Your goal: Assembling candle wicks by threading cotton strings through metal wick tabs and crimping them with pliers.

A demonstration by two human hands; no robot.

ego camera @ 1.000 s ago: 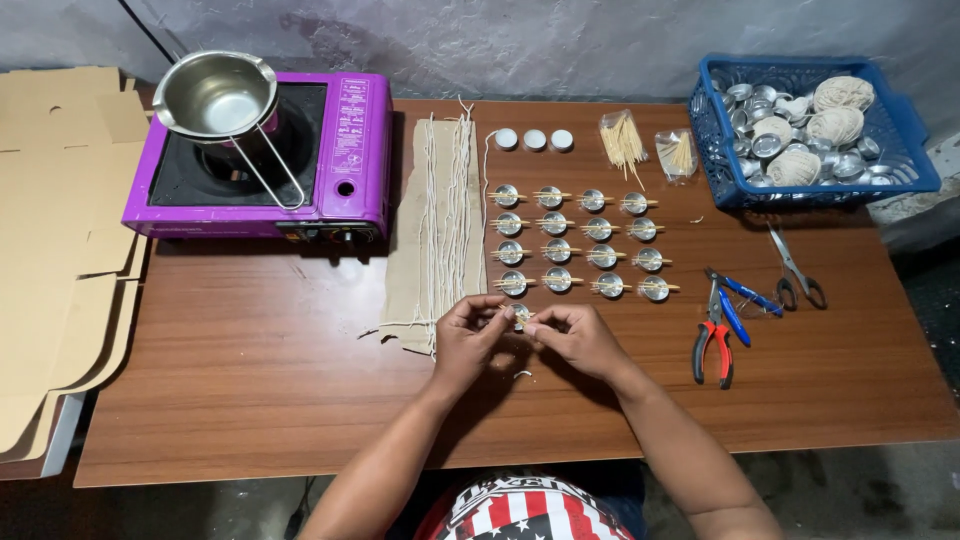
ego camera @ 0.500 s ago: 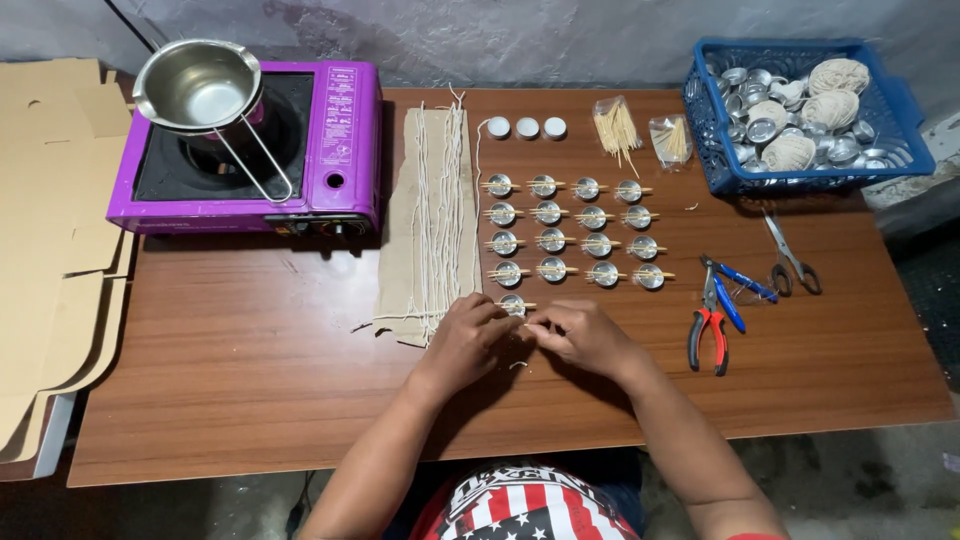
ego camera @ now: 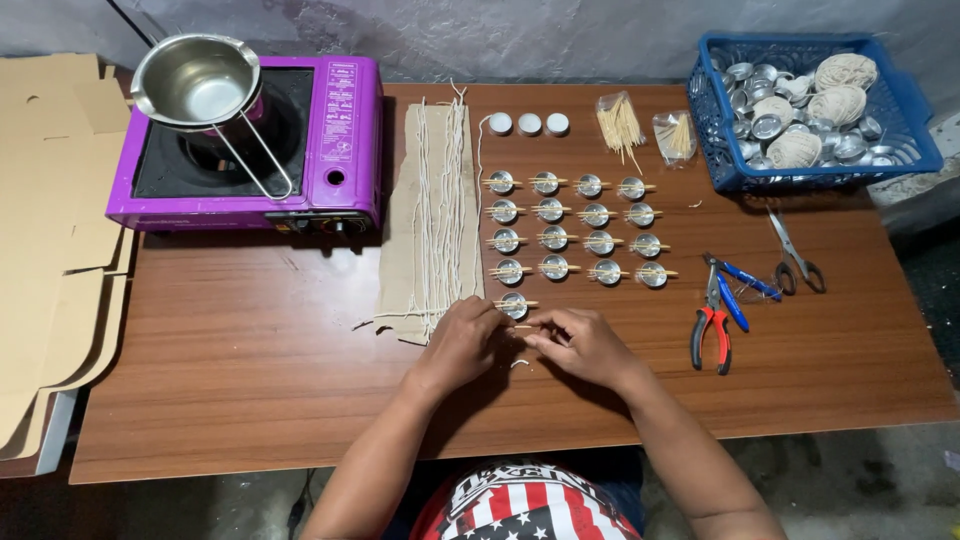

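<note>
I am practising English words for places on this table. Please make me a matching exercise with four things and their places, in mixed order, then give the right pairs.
Things:
1. metal pot
2. balls of string
3. red-handled pliers
4. white wicks

Places:
A. in the blue basket
B. on the strip of cardboard
C. on the purple stove
D. on the bare table, right of the hands

Pairs: 1-C, 2-A, 3-D, 4-B

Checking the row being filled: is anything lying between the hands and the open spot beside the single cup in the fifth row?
Nothing visible. Left hand and right hand sit just below the lone cup; bare table lies to its right.
</note>
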